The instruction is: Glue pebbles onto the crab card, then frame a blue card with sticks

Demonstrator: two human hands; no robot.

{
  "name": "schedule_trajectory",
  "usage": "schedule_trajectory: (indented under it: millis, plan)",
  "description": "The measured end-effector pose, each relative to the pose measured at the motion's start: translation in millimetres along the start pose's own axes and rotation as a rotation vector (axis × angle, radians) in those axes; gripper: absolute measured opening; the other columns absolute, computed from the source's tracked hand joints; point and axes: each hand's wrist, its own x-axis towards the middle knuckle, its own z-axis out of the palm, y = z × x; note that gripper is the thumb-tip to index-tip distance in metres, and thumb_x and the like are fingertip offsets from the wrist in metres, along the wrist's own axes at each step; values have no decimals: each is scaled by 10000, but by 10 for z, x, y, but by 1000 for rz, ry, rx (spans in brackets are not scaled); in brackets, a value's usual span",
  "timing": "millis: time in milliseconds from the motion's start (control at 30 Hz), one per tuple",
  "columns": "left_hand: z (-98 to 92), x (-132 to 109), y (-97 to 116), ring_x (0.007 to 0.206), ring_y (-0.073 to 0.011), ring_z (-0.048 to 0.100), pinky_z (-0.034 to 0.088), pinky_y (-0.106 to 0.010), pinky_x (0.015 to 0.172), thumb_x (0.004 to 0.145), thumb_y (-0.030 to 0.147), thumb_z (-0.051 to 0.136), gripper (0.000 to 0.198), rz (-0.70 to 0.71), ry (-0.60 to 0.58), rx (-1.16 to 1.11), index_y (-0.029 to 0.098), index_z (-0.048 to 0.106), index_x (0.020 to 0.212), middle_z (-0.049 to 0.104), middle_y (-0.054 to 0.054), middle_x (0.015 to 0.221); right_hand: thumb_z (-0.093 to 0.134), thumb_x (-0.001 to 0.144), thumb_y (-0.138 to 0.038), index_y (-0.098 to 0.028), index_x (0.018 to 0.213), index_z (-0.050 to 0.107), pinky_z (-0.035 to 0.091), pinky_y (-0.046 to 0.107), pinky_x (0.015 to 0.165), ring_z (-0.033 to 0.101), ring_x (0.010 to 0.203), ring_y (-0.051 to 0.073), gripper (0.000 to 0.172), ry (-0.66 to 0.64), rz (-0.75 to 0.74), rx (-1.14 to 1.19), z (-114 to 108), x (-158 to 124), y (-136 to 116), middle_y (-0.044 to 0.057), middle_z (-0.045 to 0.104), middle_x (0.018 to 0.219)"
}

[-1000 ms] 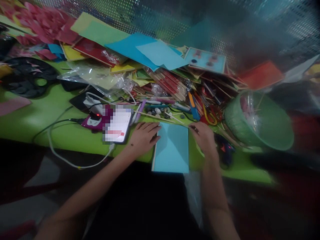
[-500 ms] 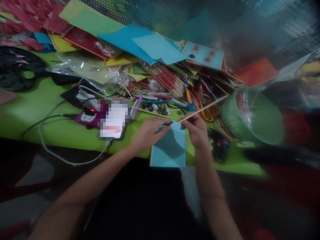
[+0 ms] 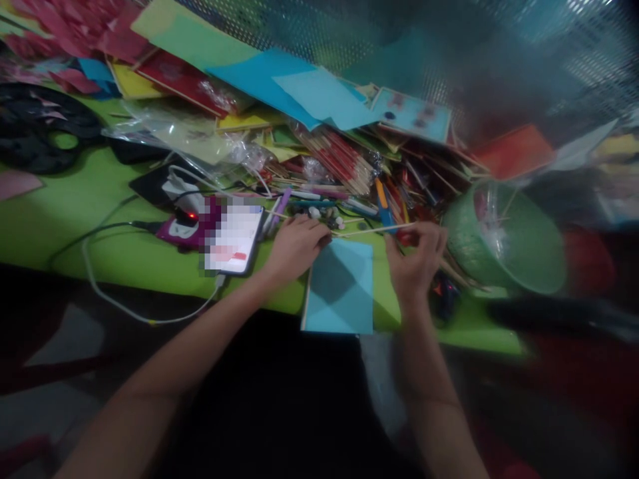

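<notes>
A thin pale stick (image 3: 369, 231) spans the gap between my two hands, above the top edge of a light blue sheet (image 3: 340, 286). My right hand (image 3: 418, 256) pinches the stick near its right end, with the fingers closed. The stick's left end reaches the fingertips of my left hand (image 3: 299, 241), which are pressed together; what they grip is too small to make out. The blue sheet lies at the front edge of the green table (image 3: 269, 293), and neither hand covers its middle.
A phone (image 3: 234, 239) on a purple power block (image 3: 182, 229) lies left, with cables. Right stands a green basket (image 3: 504, 239). Behind are an orange-blue cutter (image 3: 384, 203), pens, red-tipped sticks (image 3: 339, 159), coloured sheets (image 3: 299, 86) and a black tray (image 3: 44, 133).
My right hand has moved right, away from my left hand, and the stick has swung from a steep slant to nearly level. My left hand has shifted slightly off the blue sheet.
</notes>
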Motion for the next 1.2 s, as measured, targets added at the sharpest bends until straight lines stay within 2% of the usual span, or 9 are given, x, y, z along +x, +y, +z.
schedule_trajectory:
  millis: [67, 167, 300, 400, 533, 767, 1200]
  plan:
    - [13, 16, 21, 1009, -276, 643, 440, -428, 906, 1004, 239, 571, 181, 12, 2, 24, 202, 719, 907, 777, -69, 966, 656, 976, -325, -244, 1038, 679, 500, 472, 936, 613, 1025, 289, 105, -53, -110, -59, -17, 17, -5, 102, 674, 1020]
    - [34, 37, 36, 998, -270, 653, 444, -430, 915, 999, 243, 586, 175, 54, -21, 19, 207, 729, 903, 771, -63, 944, 637, 1001, -286, -260, 1031, 732, 485, 409, 881, 638, 960, 253, 102, -229, -274, -91, 13, 26, -8, 64, 738, 1022]
    - [54, 11, -34, 1010, -266, 667, 471, -422, 921, 1005, 273, 594, 174, 38, 4, -51, 214, 756, 980, 787, -56, 992, 633, 1011, -296, -250, 968, 767, 466, 382, 827, 650, 883, 232, 148, -365, -262, -64, 142, -2, 53, 46, 769, 934]
    - [54, -59, -141, 1018, -268, 686, 505, -418, 925, 1003, 268, 592, 190, -97, 98, -81, 204, 765, 1049, 796, -66, 1046, 648, 1000, -295, -243, 921, 775, 476, 383, 824, 657, 871, 236, 158, -375, -187, -16, 256, -47, 161, 49, 767, 908]
    - [44, -141, -238, 998, -272, 711, 537, -426, 926, 963, 206, 622, 157, -204, 131, -62, 208, 779, 959, 802, -68, 1011, 648, 995, -293, -235, 925, 793, 472, 383, 797, 652, 861, 245, 171, -423, -153, 31, 370, -110, 261, 64, 766, 902]
    - [45, -156, -219, 1073, -294, 709, 556, -462, 954, 949, 223, 645, 165, -188, 57, -27, 217, 800, 1004, 801, -68, 1073, 633, 1005, -302, -246, 928, 799, 471, 385, 784, 654, 868, 250, 192, -477, -153, 19, 469, -129, 197, 59, 771, 893]
    - [25, -167, -169, 1092, -306, 700, 541, -491, 949, 958, 233, 638, 174, -182, 13, 27, 243, 801, 1018, 794, -61, 1103, 628, 1008, -295, -236, 929, 800, 451, 381, 786, 641, 888, 249, 197, -507, -154, -5, 525, -143, 172, 64, 761, 891]
